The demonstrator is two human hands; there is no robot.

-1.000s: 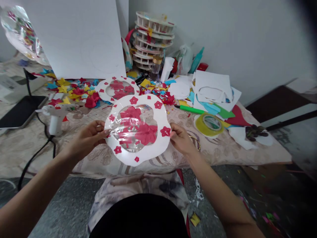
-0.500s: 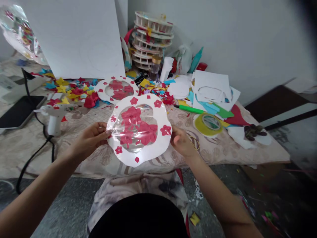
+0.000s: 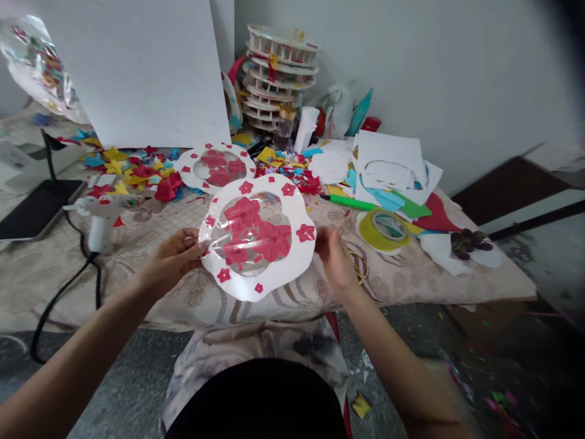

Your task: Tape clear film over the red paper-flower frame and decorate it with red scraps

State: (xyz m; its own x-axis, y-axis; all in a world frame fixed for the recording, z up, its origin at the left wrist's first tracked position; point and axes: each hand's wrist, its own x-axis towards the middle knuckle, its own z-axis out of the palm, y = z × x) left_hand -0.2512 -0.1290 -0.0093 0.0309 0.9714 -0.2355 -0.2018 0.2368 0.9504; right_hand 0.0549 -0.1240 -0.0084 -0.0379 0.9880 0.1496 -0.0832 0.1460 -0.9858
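Note:
Over the table's front, a white wavy-edged paper frame (image 3: 292,269) is held up, tilted. Small red flowers and squares dot its rim, and larger red paper pieces show behind the shiny clear film in its round window. My left hand (image 3: 180,255) pinches the left edge, thumb in front. At the right edge is my right hand (image 3: 336,259), its fingers curled partly out of sight behind the rim and its thumb raised off the front. A similar flowered paper frame (image 3: 186,173) lies flat just beyond, partly covered by the held one.
Left are a glue gun (image 3: 101,225) with a black cord and a phone (image 3: 39,207). Colourful paper scraps (image 3: 137,174) spread along the back. To the right lie a green marker (image 3: 351,202), yellow tape roll (image 3: 384,230), scissors (image 3: 361,265) and white paper (image 3: 390,149). A tiered rack (image 3: 281,76) stands behind.
The held frame has turned slightly and tilted back, its lower edge a little higher. The right thumb has lifted away from the rim; the left hand keeps its pinch.

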